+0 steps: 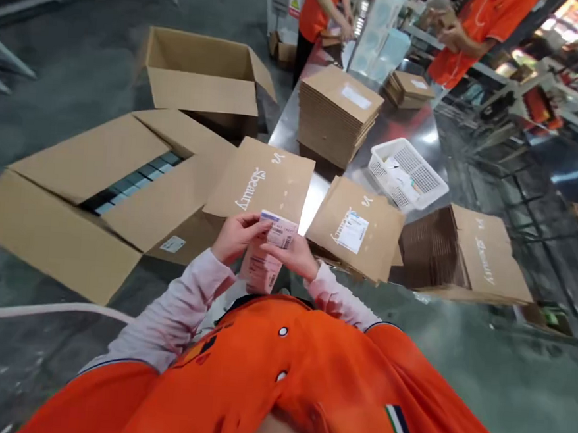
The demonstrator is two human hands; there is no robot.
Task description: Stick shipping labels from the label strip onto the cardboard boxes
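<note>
My left hand (238, 235) and my right hand (296, 253) pinch a strip of printed shipping labels (281, 229) in front of my waist. Its lower part (261, 270) hangs down below my fingers. Just beyond the hands a flat cardboard mailer (270, 179) with white lettering lies at the table's near edge. Right of it is a pile of similar mailers (374, 232), the top one bearing a white label (353, 232). To the left stands an open carton (166, 195) with dark and pale boxes packed inside.
Another open carton (203, 88) stands behind on the floor. On the metal table (288, 124) are a tall mailer stack (338, 114), a smaller stack (409, 88) and a white plastic basket (408, 172) holding papers. More mailers (487, 257) sit at right. Two people in orange work at the far end.
</note>
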